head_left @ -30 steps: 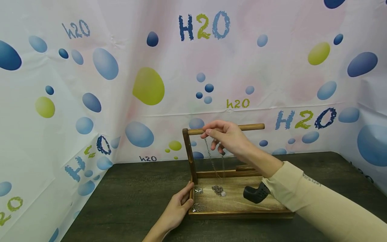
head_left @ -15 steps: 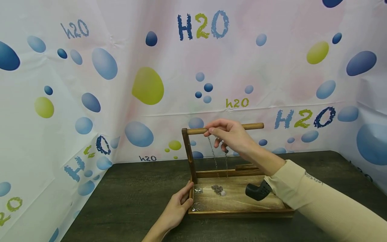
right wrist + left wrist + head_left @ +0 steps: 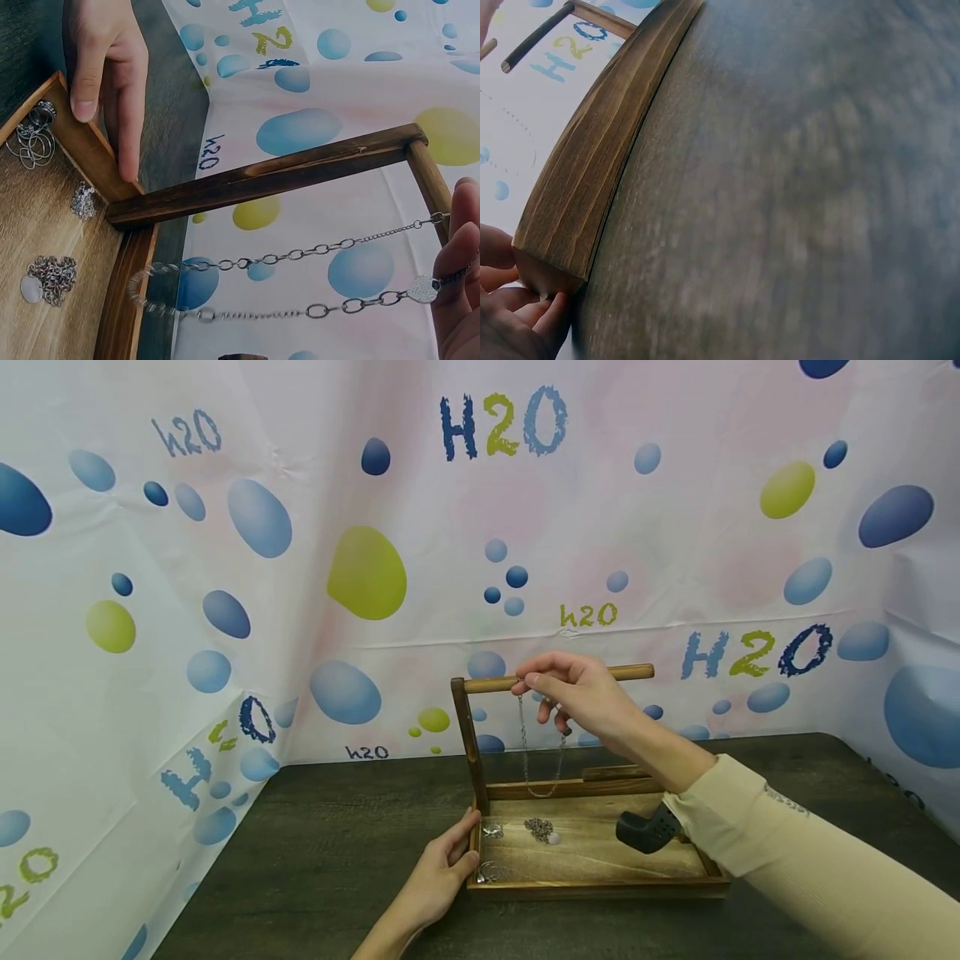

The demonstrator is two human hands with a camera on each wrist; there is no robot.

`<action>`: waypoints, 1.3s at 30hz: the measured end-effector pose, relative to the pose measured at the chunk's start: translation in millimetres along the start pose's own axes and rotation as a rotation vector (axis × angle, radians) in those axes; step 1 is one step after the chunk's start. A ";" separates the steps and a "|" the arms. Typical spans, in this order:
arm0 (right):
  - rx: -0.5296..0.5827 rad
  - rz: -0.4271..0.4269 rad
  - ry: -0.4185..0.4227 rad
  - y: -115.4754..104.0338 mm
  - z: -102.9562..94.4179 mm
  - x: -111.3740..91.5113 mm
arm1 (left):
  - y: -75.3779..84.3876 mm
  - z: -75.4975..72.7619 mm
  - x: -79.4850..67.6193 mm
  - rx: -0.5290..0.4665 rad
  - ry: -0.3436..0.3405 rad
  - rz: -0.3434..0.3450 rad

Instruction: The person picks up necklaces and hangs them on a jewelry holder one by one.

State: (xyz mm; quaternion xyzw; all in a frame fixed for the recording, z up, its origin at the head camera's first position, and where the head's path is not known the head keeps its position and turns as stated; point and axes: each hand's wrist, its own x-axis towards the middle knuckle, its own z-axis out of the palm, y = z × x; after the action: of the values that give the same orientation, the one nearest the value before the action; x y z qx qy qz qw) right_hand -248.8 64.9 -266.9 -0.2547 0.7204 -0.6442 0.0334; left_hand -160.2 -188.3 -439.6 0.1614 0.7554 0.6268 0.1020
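Note:
My right hand [image 3: 573, 693] is at the wooden bar [image 3: 633, 672] of a jewelry stand, pinching one end of a silver chain necklace [image 3: 542, 793] between thumb and index finger. The necklace hangs in a loop below, its other side rising to my lower fingers. A heart-shaped silver charm [image 3: 424, 289] shows beside those fingers in the right wrist view. My left hand [image 3: 438, 872] grips the left side of the stand's wooden tray [image 3: 600, 888], thumb at the rim. In the left wrist view, its fingers [image 3: 551, 322] wrap the tray's corner.
In the tray lie a heaped chain with a round white pendant [image 3: 553, 839], a small silver piece [image 3: 492, 832] and several silver rings or hoops [image 3: 489, 872]. A wooden post [image 3: 467, 743] rises at its back left. A dark camera mount [image 3: 645, 832] sits under my right wrist.
My right hand has moved slightly right along the bar and a little up, keeping the necklace. The necklace's lower curve now shows above the tray. My left hand stays put.

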 end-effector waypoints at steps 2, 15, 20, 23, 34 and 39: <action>0.000 -0.005 -0.003 0.0 -1.3 -0.2 | 0.4 0.2 -0.4 -0.004 -0.001 0.001; -0.017 -0.067 -0.052 3.6 -16.3 -4.5 | 1.4 -0.1 0.0 0.020 -0.005 0.009; -0.028 -0.079 -0.066 4.9 -21.9 -6.4 | 2.7 0.3 -0.5 0.004 -0.001 0.007; -0.030 -0.082 -0.072 5.7 -25.6 -7.8 | 3.1 0.4 -0.8 -0.001 0.000 0.002; -0.056 -0.100 -0.067 8.8 -40.9 -15.2 | 2.3 0.1 0.0 0.007 0.001 -0.014; -0.065 -0.111 -0.060 9.5 -46.7 -17.7 | 1.4 0.6 1.0 0.008 0.001 -0.012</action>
State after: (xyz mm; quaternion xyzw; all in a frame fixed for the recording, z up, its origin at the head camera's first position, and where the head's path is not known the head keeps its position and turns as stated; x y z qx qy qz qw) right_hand -254.1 115.1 -273.0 -0.3143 0.7244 -0.6134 0.0111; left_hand -160.8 -187.2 -438.3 0.1570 0.7588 0.6233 0.1049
